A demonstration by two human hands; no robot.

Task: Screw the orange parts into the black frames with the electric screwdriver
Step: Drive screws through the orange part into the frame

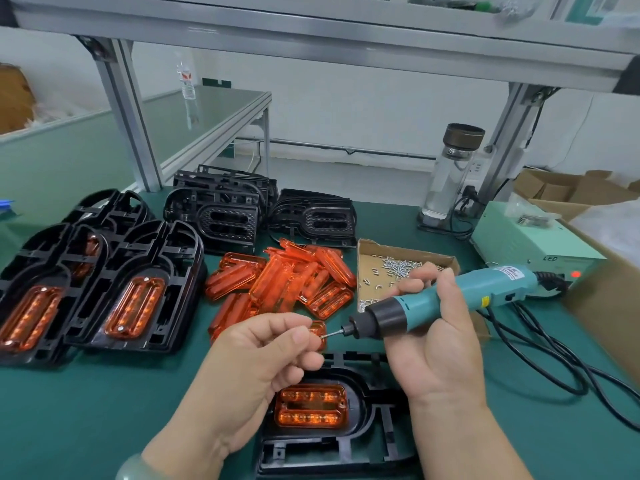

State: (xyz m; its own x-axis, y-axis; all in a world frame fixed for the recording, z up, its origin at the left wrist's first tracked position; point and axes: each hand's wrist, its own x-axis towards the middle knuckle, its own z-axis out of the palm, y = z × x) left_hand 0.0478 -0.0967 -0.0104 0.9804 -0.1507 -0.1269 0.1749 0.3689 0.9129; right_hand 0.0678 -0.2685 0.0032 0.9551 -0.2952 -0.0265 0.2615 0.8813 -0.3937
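Orange part (311,405) sits seated in the black frame (346,452) right in front of me, at the near edge of the green mat (104,410), below both hands. It looks like light, hard, glossy plastic: prob. slippery & brittle at the screw ears. So I'd steady it by the frame, not the orange face, & go easy on pressure. The frame looks stiff & ribbed, easy to pin flat w/ a palm.

Left hand (263,355) pinches what I take for a screw (323,336) betw. thumb & forefinger, touching the bit (334,332). It's too tiny to see well.

Right hand (440,348) wraps the electric screwdriver (450,299) round its teal barrel, behind the black collar. Bit points left, above the frame & not on it.

Cord (540,344) trails right to the power box (530,244), red light on.

Behind:
- cardboard tray (367,251) of screws
- loose pile of orange parts (287,282)
- to my left, filled frames (138,289)
- farther back, empty frames (225,209)
- glass bottle (450,174) at back right
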